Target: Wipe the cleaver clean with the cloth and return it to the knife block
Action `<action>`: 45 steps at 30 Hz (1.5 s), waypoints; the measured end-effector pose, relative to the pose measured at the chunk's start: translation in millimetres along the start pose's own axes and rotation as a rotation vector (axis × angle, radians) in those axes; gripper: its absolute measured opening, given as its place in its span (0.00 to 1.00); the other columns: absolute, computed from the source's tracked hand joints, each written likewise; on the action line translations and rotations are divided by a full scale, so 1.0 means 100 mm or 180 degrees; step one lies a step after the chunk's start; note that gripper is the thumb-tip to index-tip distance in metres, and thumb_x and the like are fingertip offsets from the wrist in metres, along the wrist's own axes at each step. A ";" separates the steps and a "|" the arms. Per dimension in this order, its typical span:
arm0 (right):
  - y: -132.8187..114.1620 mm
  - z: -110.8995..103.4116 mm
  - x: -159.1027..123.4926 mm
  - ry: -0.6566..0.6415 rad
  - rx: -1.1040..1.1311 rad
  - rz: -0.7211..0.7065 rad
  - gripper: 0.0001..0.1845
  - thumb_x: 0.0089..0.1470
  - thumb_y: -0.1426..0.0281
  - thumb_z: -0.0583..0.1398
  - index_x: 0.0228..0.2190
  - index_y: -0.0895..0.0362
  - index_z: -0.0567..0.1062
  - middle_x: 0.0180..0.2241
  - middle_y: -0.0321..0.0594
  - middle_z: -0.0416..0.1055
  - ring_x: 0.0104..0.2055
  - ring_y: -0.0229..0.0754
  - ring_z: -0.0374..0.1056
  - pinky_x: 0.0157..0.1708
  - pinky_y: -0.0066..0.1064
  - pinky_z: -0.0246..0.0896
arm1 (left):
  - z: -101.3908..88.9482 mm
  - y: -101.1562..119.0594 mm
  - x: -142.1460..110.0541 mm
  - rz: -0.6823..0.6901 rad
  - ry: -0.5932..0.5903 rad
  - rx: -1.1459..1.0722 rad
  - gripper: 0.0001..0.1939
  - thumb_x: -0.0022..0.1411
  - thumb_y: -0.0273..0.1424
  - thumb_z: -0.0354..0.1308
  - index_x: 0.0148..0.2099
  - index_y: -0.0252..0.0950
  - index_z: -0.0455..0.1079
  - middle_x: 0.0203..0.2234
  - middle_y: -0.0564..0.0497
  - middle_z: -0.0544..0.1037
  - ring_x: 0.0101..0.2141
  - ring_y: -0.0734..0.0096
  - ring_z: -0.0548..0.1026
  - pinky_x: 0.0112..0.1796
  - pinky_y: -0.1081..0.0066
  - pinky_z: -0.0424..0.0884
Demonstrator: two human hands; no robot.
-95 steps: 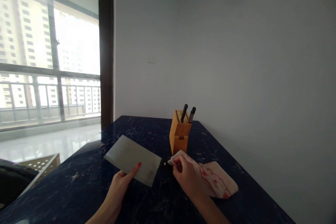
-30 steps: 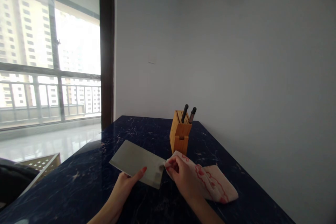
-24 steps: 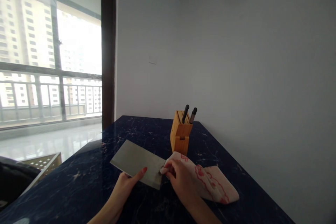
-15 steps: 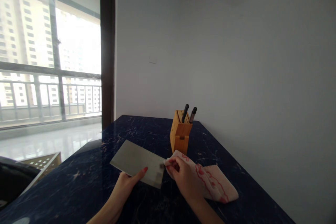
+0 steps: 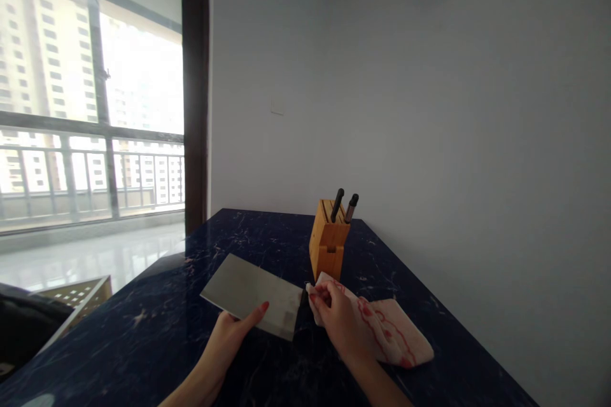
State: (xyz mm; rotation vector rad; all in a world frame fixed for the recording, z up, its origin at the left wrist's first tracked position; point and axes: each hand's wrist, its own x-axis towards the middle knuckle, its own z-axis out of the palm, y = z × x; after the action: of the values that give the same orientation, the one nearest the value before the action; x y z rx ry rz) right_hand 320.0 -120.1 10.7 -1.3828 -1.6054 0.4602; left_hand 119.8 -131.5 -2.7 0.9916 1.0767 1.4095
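Observation:
A broad cleaver (image 5: 255,289) lies flat over the dark table, its blade angled up to the left. My left hand (image 5: 233,332) grips it from the near edge, thumb on the blade's face and fingers underneath, hidden. The blade's right end meets a black part that looks like its handle, hard to make out against the dark top. My right hand (image 5: 338,317) pinches a corner of a white cloth with red pattern (image 5: 394,331) beside that black part. The rest of the cloth trails to the right on the table.
Just beyond my right hand stands a wooden knife block (image 5: 327,249) with two dark-handled knives (image 5: 338,203) in it. The marbled dark blue table (image 5: 143,337) runs towards a grey wall. A balcony window is at left.
My right hand, with the pinched cloth corner, has shifted slightly right, away from the blade's end, and more of the black part shows. My left hand and the cleaver stay in place.

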 end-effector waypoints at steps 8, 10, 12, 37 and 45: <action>-0.14 0.04 -0.07 -0.0472 0.0052 -0.0442 0.04 0.48 0.70 0.56 0.29 0.52 0.71 0.31 0.33 0.71 0.34 0.39 0.66 0.32 0.27 0.57 | -0.06 -0.04 0.06 0.0108 -0.0230 0.0205 0.23 0.43 0.39 0.67 0.39 0.29 0.73 0.38 0.40 0.78 0.40 0.51 0.75 0.41 0.62 0.71; -0.15 0.04 -0.07 -0.0413 -0.0014 -0.0364 0.05 0.48 0.71 0.56 0.29 0.52 0.71 0.30 0.33 0.71 0.34 0.39 0.66 0.33 0.27 0.57 | -0.08 -0.05 0.07 0.0151 -0.0260 0.0264 0.22 0.44 0.39 0.66 0.40 0.29 0.73 0.38 0.40 0.78 0.41 0.51 0.74 0.42 0.63 0.71; -0.15 0.02 -0.06 -0.0370 -0.0005 -0.0234 0.05 0.49 0.70 0.55 0.30 0.52 0.71 0.29 0.34 0.71 0.32 0.39 0.66 0.32 0.28 0.57 | -0.08 -0.06 0.08 0.0179 -0.0245 0.0304 0.22 0.44 0.38 0.66 0.40 0.29 0.73 0.39 0.40 0.78 0.42 0.51 0.74 0.43 0.63 0.70; -0.02 0.00 0.02 -0.0222 0.0182 -0.0044 0.07 0.51 0.67 0.54 0.32 0.54 0.70 0.31 0.35 0.71 0.34 0.38 0.66 0.35 0.27 0.58 | -0.03 -0.02 0.02 0.0046 -0.0054 -0.0015 0.23 0.41 0.38 0.68 0.39 0.30 0.73 0.38 0.41 0.78 0.41 0.51 0.74 0.43 0.61 0.70; -0.06 0.00 -0.05 -0.0365 -0.0092 -0.0454 0.06 0.49 0.71 0.56 0.32 0.52 0.70 0.30 0.33 0.69 0.33 0.37 0.65 0.34 0.26 0.56 | -0.05 -0.02 0.04 0.0006 -0.0118 -0.0014 0.24 0.40 0.38 0.68 0.39 0.30 0.73 0.38 0.40 0.78 0.43 0.49 0.73 0.42 0.61 0.71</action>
State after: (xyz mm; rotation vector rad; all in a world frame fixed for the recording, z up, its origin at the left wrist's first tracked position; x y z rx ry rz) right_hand 316.3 -126.1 13.1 -1.2721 -1.7967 0.4394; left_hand 114.9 -127.9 -5.5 1.0119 1.0453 1.3894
